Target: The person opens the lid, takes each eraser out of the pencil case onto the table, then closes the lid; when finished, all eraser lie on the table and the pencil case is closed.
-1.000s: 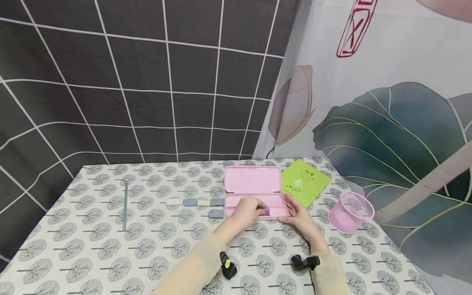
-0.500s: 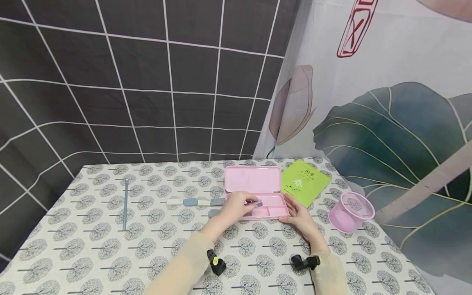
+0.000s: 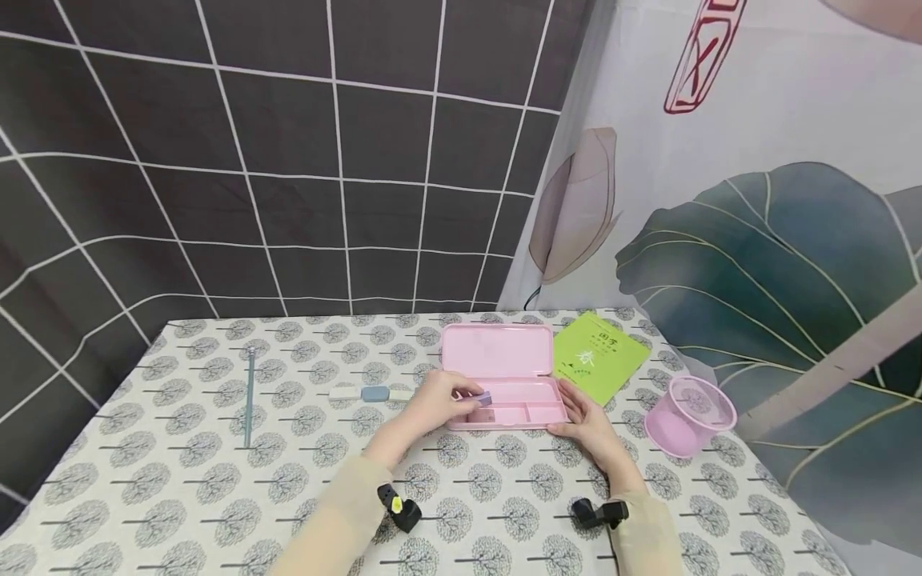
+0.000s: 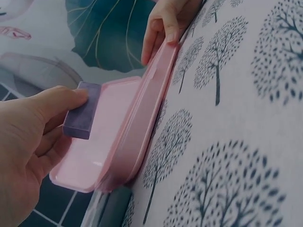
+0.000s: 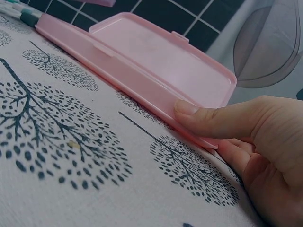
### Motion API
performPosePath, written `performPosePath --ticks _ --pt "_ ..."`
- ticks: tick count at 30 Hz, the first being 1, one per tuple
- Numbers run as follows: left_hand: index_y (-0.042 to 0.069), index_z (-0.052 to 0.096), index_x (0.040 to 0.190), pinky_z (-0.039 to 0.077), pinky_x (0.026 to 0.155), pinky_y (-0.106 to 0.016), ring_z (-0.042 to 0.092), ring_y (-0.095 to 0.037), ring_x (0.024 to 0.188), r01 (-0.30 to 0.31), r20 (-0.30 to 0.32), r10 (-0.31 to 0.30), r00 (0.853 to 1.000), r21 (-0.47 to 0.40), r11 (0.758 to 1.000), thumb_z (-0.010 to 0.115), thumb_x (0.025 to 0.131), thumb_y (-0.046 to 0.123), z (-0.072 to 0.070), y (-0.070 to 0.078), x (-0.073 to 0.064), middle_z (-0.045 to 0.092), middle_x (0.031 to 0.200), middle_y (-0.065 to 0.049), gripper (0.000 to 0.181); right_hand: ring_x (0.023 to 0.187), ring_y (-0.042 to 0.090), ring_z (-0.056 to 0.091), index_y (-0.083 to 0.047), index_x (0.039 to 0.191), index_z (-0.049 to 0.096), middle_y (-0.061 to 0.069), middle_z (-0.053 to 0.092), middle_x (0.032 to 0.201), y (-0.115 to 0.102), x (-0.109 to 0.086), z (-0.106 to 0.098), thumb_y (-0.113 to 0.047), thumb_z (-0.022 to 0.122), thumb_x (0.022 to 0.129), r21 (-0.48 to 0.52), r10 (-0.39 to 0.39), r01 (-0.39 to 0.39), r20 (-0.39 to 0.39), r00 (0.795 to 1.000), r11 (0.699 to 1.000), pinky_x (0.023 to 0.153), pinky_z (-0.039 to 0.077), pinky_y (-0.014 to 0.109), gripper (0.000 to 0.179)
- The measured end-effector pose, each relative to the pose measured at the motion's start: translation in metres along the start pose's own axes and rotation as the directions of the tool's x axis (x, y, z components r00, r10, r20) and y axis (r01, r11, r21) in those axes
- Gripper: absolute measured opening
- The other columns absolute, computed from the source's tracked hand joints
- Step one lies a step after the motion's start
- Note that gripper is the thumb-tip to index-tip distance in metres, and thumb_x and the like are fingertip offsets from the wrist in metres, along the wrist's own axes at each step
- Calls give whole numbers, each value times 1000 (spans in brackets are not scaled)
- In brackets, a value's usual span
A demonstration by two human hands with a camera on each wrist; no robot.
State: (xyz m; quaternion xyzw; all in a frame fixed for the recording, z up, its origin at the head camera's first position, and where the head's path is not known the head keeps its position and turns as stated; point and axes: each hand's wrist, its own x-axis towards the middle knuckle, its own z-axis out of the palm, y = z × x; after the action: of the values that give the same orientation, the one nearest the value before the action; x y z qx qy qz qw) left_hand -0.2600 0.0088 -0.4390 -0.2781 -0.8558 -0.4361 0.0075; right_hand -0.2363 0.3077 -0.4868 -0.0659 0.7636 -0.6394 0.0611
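Observation:
My left hand (image 3: 430, 400) pinches a purple eraser (image 4: 81, 116) between thumb and fingers, over the left part of an open pink pencil case (image 3: 497, 350). The eraser is a small rectangular block, held above the tray. The case's lid is tipped back, and its divided tray faces me, partly covered by the left hand. At the case's right end, my right hand (image 3: 587, 420) grips the corner, thumb on the front wall (image 5: 142, 87) and fingers around the end.
Left of the case lie white and blue erasers (image 3: 374, 394) in a row, partly behind the left hand. A blue-grey pencil (image 3: 249, 400) lies farther left. A green book (image 3: 601, 356) sits behind the right hand, and a pink cup (image 3: 687, 420) stands to the right.
My left hand has moved left with the purple eraser, from the tray's right part to its left part, uncovering the front compartments. My right hand stays on the case's right end.

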Motion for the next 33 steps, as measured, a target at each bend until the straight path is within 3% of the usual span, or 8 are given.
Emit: performPosePath --ticks 8,16,23,27,33 --pt "9 77 98 52 70 -17 61 -9 77 9 22 -10 1000 7 1000 77 82 16 -14 -18 -7 75 91 -3 18 146 41 18 9 152 13 29 13 159 3 1 0 10 71 75 24 -11 11 3 1000 1000 102 35 7 96" --pt "7 76 100 58 84 -29 69 -18 90 69 56 -67 996 -40 997 77 82 16 -34 -32 -19 75 101 -8 21 146 40 17 9 152 12 28 13 160 3 1 0 10 71 76 23 -3 3 7 1000 1000 102 34 7 96" --pt "8 76 100 58 86 -33 70 -16 89 114 78 -110 991 -44 992 77 81 16 -51 -41 -28 76 99 -6 20 146 42 17 9 152 11 29 11 159 1 1 -1 10 70 75 19 2 -2 5 1000 1000 102 35 6 97" --pt "8 76 101 57 88 -35 69 -15 90 117 108 -112 988 -39 992 77 82 18 -57 -45 -32 76 100 -5 21 146 43 15 10 151 10 30 11 159 1 0 -1 11 69 75 13 4 -4 9 1000 1000 101 35 5 96" --pt "7 75 101 57 92 -41 71 -21 94 103 103 -101 990 -16 995 76 83 22 -63 -53 -40 75 102 -8 24 146 42 17 10 152 11 30 12 159 -1 0 0 12 68 78 22 -3 3 13 1000 1000 103 35 8 93"
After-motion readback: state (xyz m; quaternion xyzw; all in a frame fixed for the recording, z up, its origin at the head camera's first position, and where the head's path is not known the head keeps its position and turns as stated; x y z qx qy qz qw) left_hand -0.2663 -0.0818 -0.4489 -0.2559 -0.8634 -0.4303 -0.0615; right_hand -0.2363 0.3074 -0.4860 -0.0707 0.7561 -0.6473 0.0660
